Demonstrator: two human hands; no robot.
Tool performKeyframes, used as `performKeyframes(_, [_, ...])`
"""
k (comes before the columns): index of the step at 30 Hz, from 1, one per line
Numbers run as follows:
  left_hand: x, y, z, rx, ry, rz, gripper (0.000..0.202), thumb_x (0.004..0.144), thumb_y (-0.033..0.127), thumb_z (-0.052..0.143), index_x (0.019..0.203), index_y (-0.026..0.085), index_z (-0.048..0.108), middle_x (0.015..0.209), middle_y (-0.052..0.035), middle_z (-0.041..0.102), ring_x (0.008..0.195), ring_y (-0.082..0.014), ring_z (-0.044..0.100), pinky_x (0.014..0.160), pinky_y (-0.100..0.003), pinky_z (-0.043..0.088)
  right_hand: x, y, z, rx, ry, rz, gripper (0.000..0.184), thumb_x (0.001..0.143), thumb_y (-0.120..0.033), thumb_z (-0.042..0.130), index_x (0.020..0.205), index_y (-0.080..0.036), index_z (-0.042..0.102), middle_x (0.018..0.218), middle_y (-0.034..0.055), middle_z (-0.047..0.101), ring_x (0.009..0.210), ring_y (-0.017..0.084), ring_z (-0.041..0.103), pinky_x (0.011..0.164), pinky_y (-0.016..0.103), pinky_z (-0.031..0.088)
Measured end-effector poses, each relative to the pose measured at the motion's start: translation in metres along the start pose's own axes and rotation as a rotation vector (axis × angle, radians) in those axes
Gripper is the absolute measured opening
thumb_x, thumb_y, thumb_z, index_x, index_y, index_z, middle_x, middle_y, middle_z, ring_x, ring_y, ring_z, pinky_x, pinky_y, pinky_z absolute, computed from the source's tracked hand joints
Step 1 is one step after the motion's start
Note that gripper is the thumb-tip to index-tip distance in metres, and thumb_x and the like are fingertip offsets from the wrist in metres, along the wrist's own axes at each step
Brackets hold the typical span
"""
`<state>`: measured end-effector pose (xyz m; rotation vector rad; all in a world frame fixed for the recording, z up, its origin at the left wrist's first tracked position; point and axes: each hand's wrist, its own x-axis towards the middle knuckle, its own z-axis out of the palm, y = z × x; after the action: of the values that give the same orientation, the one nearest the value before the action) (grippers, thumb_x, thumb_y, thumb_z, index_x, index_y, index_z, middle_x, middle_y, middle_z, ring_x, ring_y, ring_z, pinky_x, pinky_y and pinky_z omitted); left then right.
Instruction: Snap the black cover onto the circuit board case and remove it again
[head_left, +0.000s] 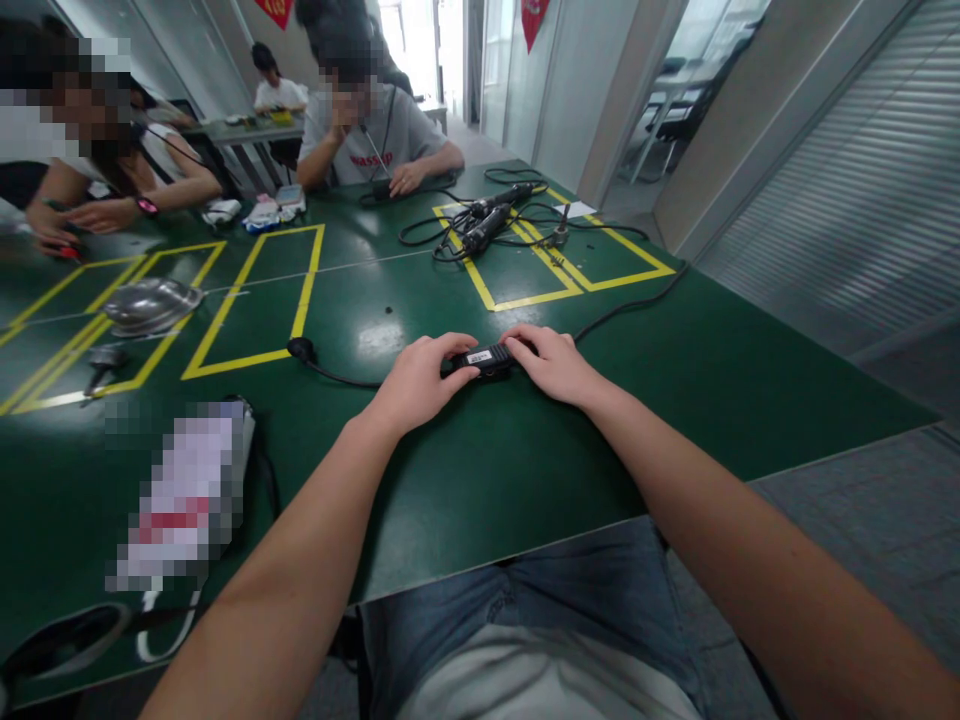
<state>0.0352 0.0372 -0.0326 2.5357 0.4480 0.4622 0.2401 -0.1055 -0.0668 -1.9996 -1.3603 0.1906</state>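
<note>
A black power adapter (489,357) with ribbed sides and a white label lies on the green table in front of me. My left hand (426,378) grips its left end between thumb and fingers. At the other end, the fingers of my right hand (551,362) are closed on it. A black cord runs left from under my left hand to a round plug (301,349) resting on the table. Another black cord (634,303) leads from behind my right hand toward the table's right edge.
Two black electric screwdrivers (487,228) with tangled cords lie across yellow tape frames (536,298). A shiny metal bowl (154,305) sits at left, near a small metal part (105,362). A pixelated pouch-like object (187,490) lies near my left forearm. Several people sit beyond.
</note>
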Motion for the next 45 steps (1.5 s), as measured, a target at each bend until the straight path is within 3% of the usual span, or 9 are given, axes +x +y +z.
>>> performKeyframes(2, [0.001, -0.005, 0.000, -0.027, 0.082, -0.056, 0.026, 0.103, 0.025, 0.075, 0.128, 0.024, 0.076, 0.126, -0.0081, 0.085, 0.115, -0.0275, 0.077, 0.104, -0.045, 0.061, 0.000, 0.000, -0.002, 0.002, -0.018, 0.002, 0.026, 0.107, -0.038, 0.055, 0.111, -0.027, 0.078, 0.102, 0.0050, 0.083, 0.102, 0.030, 0.072, 0.097, 0.047, 0.047])
performKeyframes(6, [0.002, -0.013, -0.003, 0.115, 0.198, -0.159, 0.014, 0.102, 0.028, 0.075, 0.116, 0.023, 0.075, 0.117, -0.0085, 0.084, 0.109, -0.0294, 0.075, 0.101, -0.048, 0.060, -0.002, -0.001, -0.010, 0.039, -0.091, -0.034, 0.015, 0.096, -0.031, 0.064, 0.104, -0.025, 0.076, 0.098, 0.0047, 0.080, 0.095, 0.028, 0.071, 0.092, 0.045, 0.048])
performKeyframes(12, [0.001, -0.014, -0.003, 0.250, 0.129, -0.198, 0.011, 0.103, 0.030, 0.071, 0.110, 0.024, 0.077, 0.111, -0.0110, 0.084, 0.105, -0.0329, 0.076, 0.097, -0.049, 0.060, -0.004, 0.000, -0.013, 0.133, -0.109, -0.101, 0.011, 0.089, -0.035, 0.075, 0.092, -0.025, 0.078, 0.096, 0.0047, 0.081, 0.092, 0.027, 0.071, 0.093, 0.046, 0.054])
performKeyframes(16, [0.000, -0.011, -0.007, 0.232, 0.133, -0.111, 0.014, 0.103, 0.025, 0.066, 0.103, 0.023, 0.079, 0.128, -0.0122, 0.083, 0.119, -0.0334, 0.074, 0.109, -0.052, 0.057, -0.005, 0.001, -0.011, 0.161, -0.107, -0.108, 0.012, 0.090, -0.035, 0.075, 0.094, -0.025, 0.079, 0.095, 0.0050, 0.081, 0.092, 0.026, 0.071, 0.091, 0.044, 0.057])
performKeyframes(18, [-0.001, -0.008, -0.011, 0.246, 0.137, -0.048, 0.016, 0.103, 0.026, 0.064, 0.100, 0.022, 0.079, 0.128, -0.0120, 0.083, 0.122, -0.0339, 0.072, 0.113, -0.054, 0.056, -0.006, 0.000, -0.011, 0.172, -0.112, -0.114, 0.012, 0.091, -0.035, 0.074, 0.094, -0.025, 0.079, 0.095, 0.0050, 0.080, 0.091, 0.026, 0.071, 0.090, 0.044, 0.057])
performKeyframes(22, [-0.005, 0.002, -0.017, 0.247, -0.020, -0.030, 0.012, 0.097, 0.025, 0.067, 0.101, 0.023, 0.078, 0.101, -0.0092, 0.083, 0.098, -0.0315, 0.075, 0.093, -0.048, 0.060, -0.007, -0.003, -0.012, 0.177, -0.111, -0.129, 0.011, 0.093, -0.035, 0.073, 0.094, -0.026, 0.079, 0.096, 0.0049, 0.080, 0.092, 0.026, 0.072, 0.091, 0.044, 0.057])
performKeyframes(25, [-0.006, 0.007, -0.018, 0.228, -0.101, -0.037, 0.014, 0.096, 0.019, 0.066, 0.104, 0.023, 0.077, 0.096, -0.0079, 0.080, 0.089, -0.0291, 0.075, 0.085, -0.043, 0.058, -0.008, -0.005, -0.014, 0.142, -0.116, -0.139, 0.010, 0.094, -0.034, 0.073, 0.095, -0.026, 0.079, 0.096, 0.0051, 0.080, 0.091, 0.026, 0.072, 0.089, 0.043, 0.057])
performKeyframes(36, [-0.004, 0.000, -0.020, 0.160, -0.132, 0.022, 0.011, 0.098, 0.018, 0.067, 0.098, 0.022, 0.077, 0.096, -0.0067, 0.077, 0.090, -0.0256, 0.074, 0.090, -0.042, 0.060, -0.010, -0.008, -0.013, 0.099, -0.112, -0.177, 0.007, 0.095, -0.031, 0.073, 0.095, -0.025, 0.076, 0.098, 0.0054, 0.079, 0.086, 0.023, 0.069, 0.081, 0.038, 0.055])
performKeyframes(45, [-0.004, 0.006, -0.025, 0.181, -0.071, 0.043, 0.019, 0.093, 0.016, 0.066, 0.094, 0.021, 0.085, 0.102, -0.0085, 0.079, 0.091, -0.0252, 0.076, 0.091, -0.041, 0.062, -0.012, -0.012, -0.017, 0.085, -0.046, -0.166, 0.012, 0.093, -0.028, 0.071, 0.093, -0.025, 0.082, 0.094, 0.0068, 0.081, 0.083, 0.024, 0.071, 0.080, 0.039, 0.058])
